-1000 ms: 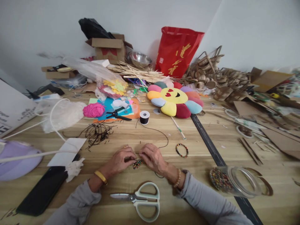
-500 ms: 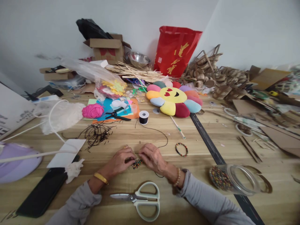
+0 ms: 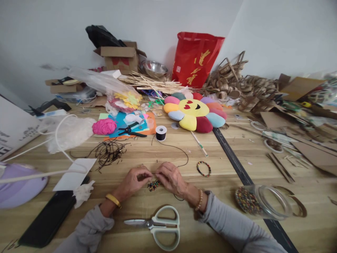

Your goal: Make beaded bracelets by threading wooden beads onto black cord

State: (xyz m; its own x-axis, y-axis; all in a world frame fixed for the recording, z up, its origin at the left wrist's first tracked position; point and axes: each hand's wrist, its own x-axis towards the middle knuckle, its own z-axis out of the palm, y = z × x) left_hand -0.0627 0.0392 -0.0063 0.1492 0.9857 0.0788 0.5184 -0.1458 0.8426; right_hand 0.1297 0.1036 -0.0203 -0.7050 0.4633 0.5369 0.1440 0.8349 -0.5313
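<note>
My left hand (image 3: 137, 180) and my right hand (image 3: 172, 179) meet fingertip to fingertip over the wooden table, both closed in a pinch. A short bit of thin black cord (image 3: 187, 156) shows between the fingertips; it loops from a spool (image 3: 161, 133) to my right hand, and a tail comes out below the wrist. Just under the fingers lies a small cluster of multicoloured beads (image 3: 153, 185). Scissors (image 3: 164, 223) with pale handles lie nearer to me, blades pointing left. A finished-looking beaded bracelet (image 3: 204, 169) rests right of my right hand.
At the right a clear jar (image 3: 263, 201) lies on its side with beads in it. Left are a black phone (image 3: 47, 218), white paper (image 3: 75, 174) and tangled black cord (image 3: 109, 153). Farther back are pliers (image 3: 130, 130), pink yarn (image 3: 104, 126) and a flower cushion (image 3: 195, 111).
My left fingers have lifted slightly off the beads and now pinch level with the right fingertips. More of the bead cluster shows. My right hand is almost unmoved.
</note>
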